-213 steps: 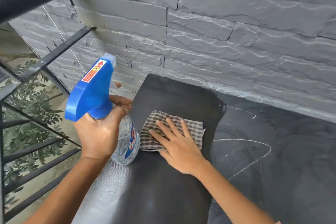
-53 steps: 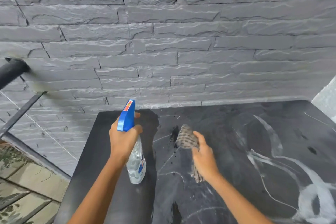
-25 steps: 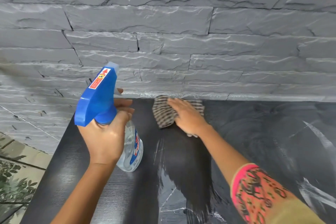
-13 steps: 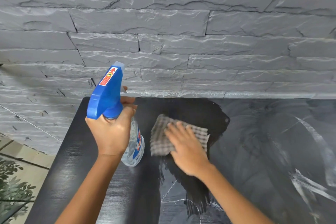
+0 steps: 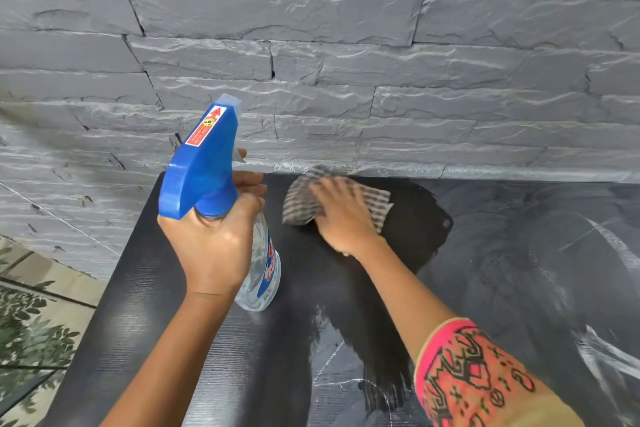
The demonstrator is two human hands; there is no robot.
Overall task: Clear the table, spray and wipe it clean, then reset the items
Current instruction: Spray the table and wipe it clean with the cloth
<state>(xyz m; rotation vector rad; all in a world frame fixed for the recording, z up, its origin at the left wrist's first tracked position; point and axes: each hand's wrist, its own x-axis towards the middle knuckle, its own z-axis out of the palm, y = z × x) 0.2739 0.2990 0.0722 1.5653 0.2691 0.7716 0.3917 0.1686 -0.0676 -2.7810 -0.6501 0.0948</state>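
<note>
The black table (image 5: 145, 322) fills the lower view, with wet dark streaks in the middle and white smears at the right. My left hand (image 5: 211, 246) grips a clear spray bottle (image 5: 204, 166) with a blue trigger head, held upright above the table's left part. My right hand (image 5: 341, 215) presses flat on a checked cloth (image 5: 301, 201) at the table's far edge, right against the wall. The hand covers the middle of the cloth.
A grey stone wall (image 5: 346, 45) runs along the table's far edge. At the lower left, beyond the table's left edge, are tiled ground and green leaves (image 5: 27, 333). White smears (image 5: 602, 350) mark the table's right side.
My right hand has pushed the cloth away from me, from the table's middle to its far edge by the wall. My left hand still holds the spray bottle.
</note>
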